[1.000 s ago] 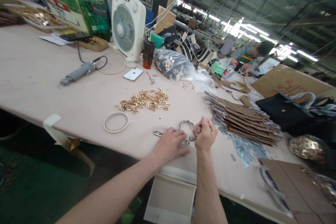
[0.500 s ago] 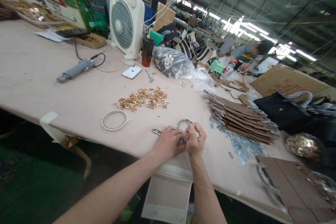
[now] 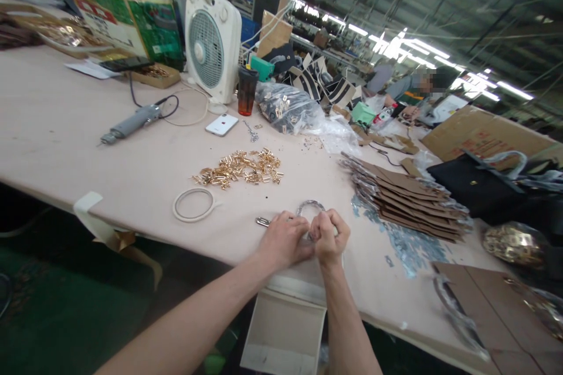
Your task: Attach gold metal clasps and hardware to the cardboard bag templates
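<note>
Left hand point(image 3: 287, 240), grip unclear; right hand point(image 3: 331, 237), clenched; silvery loop point(image 3: 310, 203) arches at their twelve o'clock; beige table point(image 3: 145, 170); lamps point(image 3: 396, 44) at one.

Tape roll point(image 3: 192, 218) lies left of left grip point(image 3: 287, 240) (fan point(image 3: 212, 47) beyond).
</note>
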The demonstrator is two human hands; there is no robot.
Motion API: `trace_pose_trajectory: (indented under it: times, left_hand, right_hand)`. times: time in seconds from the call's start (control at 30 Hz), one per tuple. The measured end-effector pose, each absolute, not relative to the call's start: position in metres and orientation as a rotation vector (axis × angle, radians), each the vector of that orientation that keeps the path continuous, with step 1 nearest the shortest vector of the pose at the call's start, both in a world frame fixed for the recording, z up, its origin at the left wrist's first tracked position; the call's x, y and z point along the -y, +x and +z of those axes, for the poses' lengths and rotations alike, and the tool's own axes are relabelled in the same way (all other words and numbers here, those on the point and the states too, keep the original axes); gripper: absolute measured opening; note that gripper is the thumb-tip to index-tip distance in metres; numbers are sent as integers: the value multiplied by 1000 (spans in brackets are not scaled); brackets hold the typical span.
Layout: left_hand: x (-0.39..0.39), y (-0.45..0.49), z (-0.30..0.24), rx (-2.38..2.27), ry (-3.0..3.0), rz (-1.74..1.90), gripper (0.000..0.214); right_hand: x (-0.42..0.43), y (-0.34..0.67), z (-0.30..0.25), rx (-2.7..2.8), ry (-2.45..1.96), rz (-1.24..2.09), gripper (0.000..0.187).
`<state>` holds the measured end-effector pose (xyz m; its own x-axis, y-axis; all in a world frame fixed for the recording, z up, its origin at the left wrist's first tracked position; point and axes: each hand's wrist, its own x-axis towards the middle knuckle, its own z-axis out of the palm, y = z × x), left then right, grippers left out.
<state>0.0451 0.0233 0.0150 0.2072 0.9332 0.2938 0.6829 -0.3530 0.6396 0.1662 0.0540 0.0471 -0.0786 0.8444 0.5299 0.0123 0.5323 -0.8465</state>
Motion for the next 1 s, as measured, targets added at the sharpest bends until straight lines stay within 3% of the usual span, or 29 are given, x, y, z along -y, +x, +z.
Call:
trace_pose_trajectory:
  times: [0.13, 0.3, 0.53, 0.67, 0.83, 1.0]
  left_hand:
    - [-21, 46, 16, -1519, 2107, 950, 26]
    - [-24, 48, 11, -1487, 2094, 931, 26]
    - [-24, 16, 7, -1262, 1954, 984, 79]
    - [-30, -5, 6, -1133, 1610, 1020, 60]
    - [-49, -9, -2, -1054, 1364, 1008, 37]
    - [-43, -17, 2, -973, 1396, 969, 59]
  right_hand:
    - [-49, 167, 56, 1302, -617, 753, 38]
    - [-52, 162, 40, 1357, -832, 863, 41]
    - [-48, 192, 75, 1020, -703, 758, 37]
    - [-37, 197, 90, 918, -715, 760, 37]
    - [-26, 161, 71, 916, -695, 890, 38]
    - [-22, 156, 59, 1141, -991, 889, 35]
